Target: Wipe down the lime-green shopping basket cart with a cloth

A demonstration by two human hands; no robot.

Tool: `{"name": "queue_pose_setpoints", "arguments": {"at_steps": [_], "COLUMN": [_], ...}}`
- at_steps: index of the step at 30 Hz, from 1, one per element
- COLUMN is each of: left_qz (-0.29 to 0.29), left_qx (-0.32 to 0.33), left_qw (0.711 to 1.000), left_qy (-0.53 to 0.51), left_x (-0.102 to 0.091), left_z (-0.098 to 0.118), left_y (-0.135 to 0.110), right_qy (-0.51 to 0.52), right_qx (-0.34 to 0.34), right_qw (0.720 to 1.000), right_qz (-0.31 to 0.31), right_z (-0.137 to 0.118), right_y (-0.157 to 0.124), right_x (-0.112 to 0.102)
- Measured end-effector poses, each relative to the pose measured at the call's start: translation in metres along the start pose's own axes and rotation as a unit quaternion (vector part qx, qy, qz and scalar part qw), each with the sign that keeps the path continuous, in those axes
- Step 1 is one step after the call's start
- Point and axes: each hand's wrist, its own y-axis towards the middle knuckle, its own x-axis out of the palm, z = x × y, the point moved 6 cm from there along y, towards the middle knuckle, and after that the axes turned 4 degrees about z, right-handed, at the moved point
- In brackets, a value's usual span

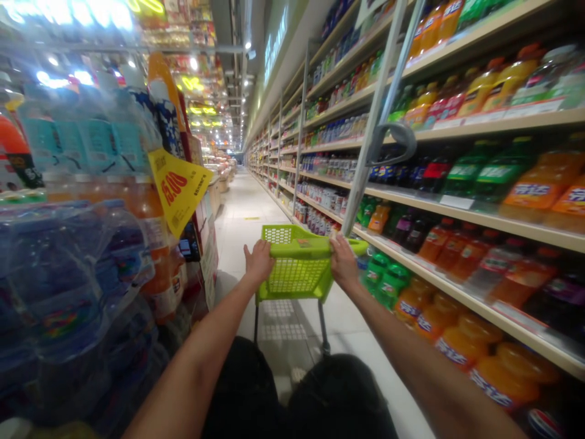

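Note:
A lime-green shopping cart [297, 277] with a perforated plastic basket stands directly in front of me on dark legs. My left hand [259, 262] is wrapped round the left end of its handle, the thumb side raised. Farther right, my right hand [342, 261] grips the same handle near its right end. Both forearms reach forward and down to the cart. The parts of the fingers curled under the handle are hidden. I cannot make out anything inside the basket.
Shelves [475, 210] of soft-drink bottles line the right side closely. At left stand wrapped bottle packs [68, 274] and a yellow price sign [176, 189] that juts out. A tiled aisle [242, 195] runs straight ahead. A grey loop [395, 143] sticks out from the shelf post.

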Motion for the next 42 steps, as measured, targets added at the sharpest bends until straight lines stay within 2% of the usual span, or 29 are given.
{"name": "queue_pose_setpoints", "arguments": {"at_steps": [3,6,8,10,14,18,25,27,32,39,42], "left_qz": [0.013,0.021,0.025,0.025,0.017,0.025,0.05,0.046,0.035,0.056,0.06], "left_qx": [0.02,0.026,0.03,0.042,0.045,0.022,0.024,0.026,-0.037,-0.067,-0.067], "left_qw": [1.0,0.999,0.999,0.999,0.999,0.999,0.998,0.998,0.996,0.993,0.991], "left_qy": [0.007,0.011,0.007,-0.002,-0.022,-0.016,-0.016,-0.026,-0.073,-0.083,-0.099], "left_x": [-0.001,-0.005,-0.008,-0.01,-0.009,-0.005,-0.004,-0.003,0.003,0.005,0.003], "left_z": [0.001,0.0,-0.002,-0.005,-0.008,0.003,0.031,0.03,0.009,0.014,0.013], "left_y": [-0.001,-0.003,-0.004,-0.003,0.001,0.005,0.001,0.002,0.004,0.001,-0.001], "right_qy": [0.034,0.081,0.093,0.084,0.061,0.065,0.114,0.116,0.097,0.129,0.133], "right_qx": [-0.018,-0.074,-0.109,-0.123,-0.103,-0.08,-0.113,-0.112,-0.052,-0.111,-0.112], "right_qw": [0.999,0.993,0.988,0.987,0.99,0.993,0.984,0.984,0.994,0.984,0.983], "right_qz": [0.006,-0.035,-0.059,-0.068,-0.068,-0.06,-0.077,-0.069,-0.023,-0.052,-0.054], "right_z": [-0.037,-0.074,-0.087,-0.087,-0.067,-0.058,-0.086,-0.086,-0.071,-0.111,-0.107], "right_y": [-0.002,-0.005,-0.006,-0.005,0.005,0.013,0.004,0.003,0.008,0.0,0.001], "right_x": [0.009,0.021,0.027,0.031,0.036,0.04,0.045,0.044,0.04,0.045,0.046]}}
